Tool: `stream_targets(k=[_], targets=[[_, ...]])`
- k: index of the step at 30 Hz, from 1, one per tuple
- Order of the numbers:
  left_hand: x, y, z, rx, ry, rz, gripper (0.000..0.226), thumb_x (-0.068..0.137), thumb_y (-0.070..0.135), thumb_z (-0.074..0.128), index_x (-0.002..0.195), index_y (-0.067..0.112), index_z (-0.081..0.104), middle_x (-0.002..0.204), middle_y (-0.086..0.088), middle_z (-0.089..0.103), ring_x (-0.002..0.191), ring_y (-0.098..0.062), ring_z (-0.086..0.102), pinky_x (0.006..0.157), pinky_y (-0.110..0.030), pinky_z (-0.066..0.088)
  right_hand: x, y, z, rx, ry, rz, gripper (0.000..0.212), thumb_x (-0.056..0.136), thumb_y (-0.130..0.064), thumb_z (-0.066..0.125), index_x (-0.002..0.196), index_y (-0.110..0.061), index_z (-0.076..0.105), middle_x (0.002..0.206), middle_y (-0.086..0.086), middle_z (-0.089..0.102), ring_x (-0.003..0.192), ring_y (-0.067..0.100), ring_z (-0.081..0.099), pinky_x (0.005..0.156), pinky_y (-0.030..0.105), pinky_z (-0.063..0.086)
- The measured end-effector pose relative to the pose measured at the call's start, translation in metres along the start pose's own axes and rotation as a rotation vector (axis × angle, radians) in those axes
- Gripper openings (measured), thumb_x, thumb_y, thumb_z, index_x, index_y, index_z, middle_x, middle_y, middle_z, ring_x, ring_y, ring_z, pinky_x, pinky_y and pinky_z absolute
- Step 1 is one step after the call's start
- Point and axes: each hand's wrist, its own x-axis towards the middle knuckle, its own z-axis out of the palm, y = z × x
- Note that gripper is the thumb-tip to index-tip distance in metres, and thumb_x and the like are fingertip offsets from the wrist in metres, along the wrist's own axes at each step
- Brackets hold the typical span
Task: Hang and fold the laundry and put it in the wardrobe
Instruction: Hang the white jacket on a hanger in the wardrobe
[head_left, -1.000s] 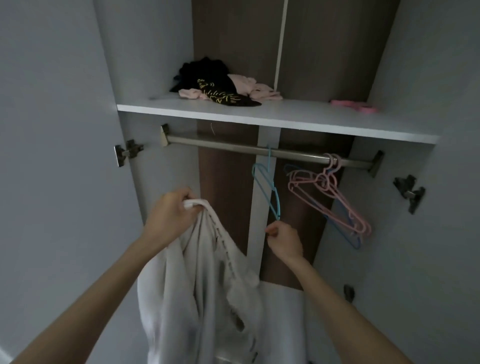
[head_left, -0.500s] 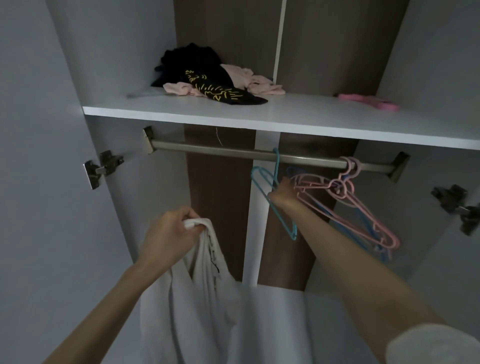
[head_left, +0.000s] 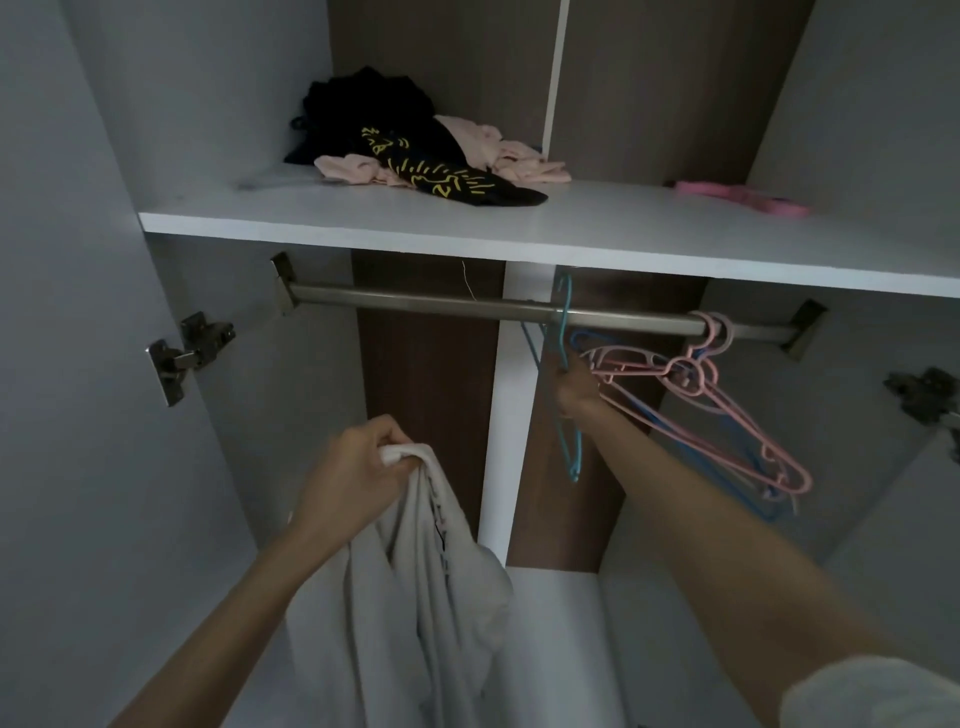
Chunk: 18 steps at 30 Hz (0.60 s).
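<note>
My left hand (head_left: 358, 470) grips a bunched white garment (head_left: 415, 597) that hangs down below it, in front of the open wardrobe. My right hand (head_left: 574, 389) reaches up under the metal rail (head_left: 415, 301) and holds the neck of a teal hanger (head_left: 566, 395) whose hook sits over the rail. Beside it on the right hang pink hangers (head_left: 727, 415) and a blue hanger (head_left: 670, 431), bunched together and tilted.
The white shelf (head_left: 571, 234) above the rail carries a heap of black and pink clothes (head_left: 415, 150) and a pink hanger (head_left: 743, 200) lying flat. Door hinges (head_left: 187, 348) stick out on the left wall, and another hinge (head_left: 924, 395) on the right.
My right hand rose from the teal hanger's lower end to its neck just under the rail. The view tilted closer to the wardrobe. My left hand kept hold of the garment.
</note>
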Motion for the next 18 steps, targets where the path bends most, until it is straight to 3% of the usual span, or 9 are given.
stream_targets(k=[3, 5, 8, 11, 14, 18], targets=[[0.006, -0.004, 0.008, -0.019, -0.046, 0.036, 0.026, 0.082, 0.011, 0.068, 0.066, 0.028, 0.055, 0.07, 0.007, 0.063, 0.067, -0.008, 0.059, 0.063, -0.028, 0.05, -0.022, 0.005, -0.015, -0.04, 0.018, 0.029, 0.047, 0.099, -0.021, 0.038, 0.144, -0.012, 0.03, 0.134, 0.017, 0.048, 0.114, 0.032, 0.052, 0.089, 0.035, 0.046], [0.011, -0.006, 0.013, -0.02, -0.066, 0.055, 0.025, 0.082, 0.011, 0.068, 0.067, 0.027, 0.056, 0.07, 0.008, 0.063, 0.064, -0.005, 0.058, 0.058, -0.019, 0.046, -0.046, 0.013, -0.023, -0.03, 0.04, -0.008, 0.041, 0.1, -0.024, 0.037, 0.14, -0.013, 0.037, 0.113, 0.016, 0.057, 0.087, 0.025, 0.059, 0.07, 0.03, 0.05], [0.019, -0.006, 0.021, 0.01, -0.079, 0.077, 0.021, 0.082, 0.014, 0.067, 0.069, 0.027, 0.056, 0.07, 0.006, 0.063, 0.065, -0.008, 0.059, 0.062, -0.033, 0.05, -0.087, 0.033, -0.033, -0.024, 0.031, -0.068, 0.03, 0.099, -0.03, 0.041, 0.123, -0.015, 0.053, 0.094, 0.007, 0.063, 0.069, 0.016, 0.059, 0.062, 0.029, 0.05], [0.026, -0.003, 0.03, 0.054, -0.096, 0.084, 0.013, 0.084, 0.016, 0.066, 0.076, 0.023, 0.058, 0.074, 0.004, 0.063, 0.067, -0.011, 0.059, 0.064, -0.034, 0.05, -0.121, 0.055, -0.044, 0.057, -0.052, -0.024, 0.013, 0.097, -0.025, 0.048, 0.091, -0.018, 0.057, 0.07, 0.001, 0.058, 0.045, 0.004, 0.055, 0.042, 0.02, 0.045], [0.031, 0.002, 0.04, 0.087, -0.092, 0.08, 0.008, 0.084, 0.018, 0.065, 0.079, 0.018, 0.059, 0.076, 0.001, 0.063, 0.07, -0.015, 0.059, 0.064, -0.032, 0.05, -0.149, 0.07, -0.054, 0.121, -0.082, 0.035, 0.011, 0.094, -0.023, 0.055, 0.09, -0.013, 0.058, 0.075, 0.0, 0.06, 0.051, 0.015, 0.06, 0.037, 0.021, 0.045], [0.041, 0.003, 0.048, 0.136, -0.079, 0.017, 0.011, 0.085, 0.02, 0.064, 0.078, 0.017, 0.057, 0.077, 0.001, 0.059, 0.072, -0.017, 0.057, 0.061, -0.027, 0.041, -0.178, 0.085, -0.072, 0.255, -0.003, 0.082, 0.027, 0.083, -0.032, 0.069, 0.085, -0.006, 0.059, 0.076, 0.007, 0.068, 0.052, 0.022, 0.066, 0.041, 0.024, 0.048]])
